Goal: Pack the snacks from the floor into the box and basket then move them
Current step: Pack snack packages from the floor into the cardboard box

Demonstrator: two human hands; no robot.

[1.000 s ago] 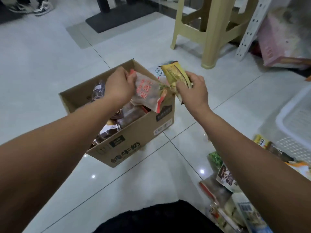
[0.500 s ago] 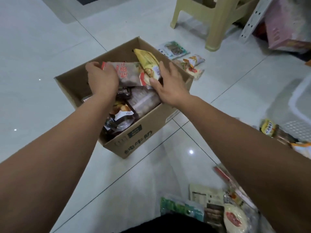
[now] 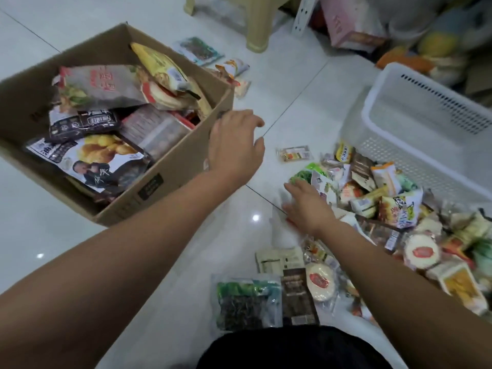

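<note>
White floor tiles carry everything. Left hand hovers, fingers loose and empty, just beside the cardboard box full of snack packets. Right hand, fingers spread and holding nothing, lies at the edge of the snack pile near the white basket.

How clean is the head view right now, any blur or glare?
Head view: the right hand is motion-blurred over the snack pile; the left hand beside the box is sharper; small glare spots dot the tiled floor; wide-angle bending shows toward the edges.
</note>
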